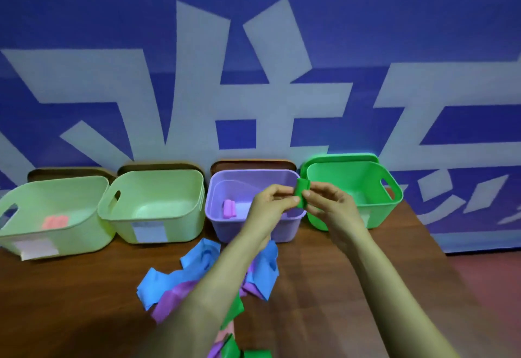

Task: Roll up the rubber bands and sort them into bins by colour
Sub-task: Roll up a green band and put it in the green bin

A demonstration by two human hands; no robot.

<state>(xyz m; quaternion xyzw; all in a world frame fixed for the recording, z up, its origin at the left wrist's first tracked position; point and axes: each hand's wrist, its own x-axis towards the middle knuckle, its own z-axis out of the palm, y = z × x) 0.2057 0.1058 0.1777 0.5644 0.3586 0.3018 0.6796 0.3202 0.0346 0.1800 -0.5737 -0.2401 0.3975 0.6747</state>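
Both hands are raised over the back of the worktop, meeting at the gap between the purple bin and the green bin.

- Left hand: fingers curled, thumb and fingertips pinching the green band from its left side.
- Right hand: fingers curled, pinching the same band from the right, thumb in front.
- The green band looks like a short roll standing roughly upright between the two hands, above the purple bin's right rim and just beside the green bin. How tightly it is wound I cannot tell.

Four bins sit in a row against the blue wall, which has large white lettering:
- far-left pale green bin, tilted, with a salmon-pink piece inside and a white label on its front;
- second pale green bin, also with a white label;
- purple bin, with a pink roll lying on its floor;
- green bin, at the right end.

Brown lids stand behind the first three bins.

A loose pile of bands lies on the worktop under my view of the left forearm. It has blue, purple and green pieces overlapping, and more pink, purple and green bits sit at the bottom edge.
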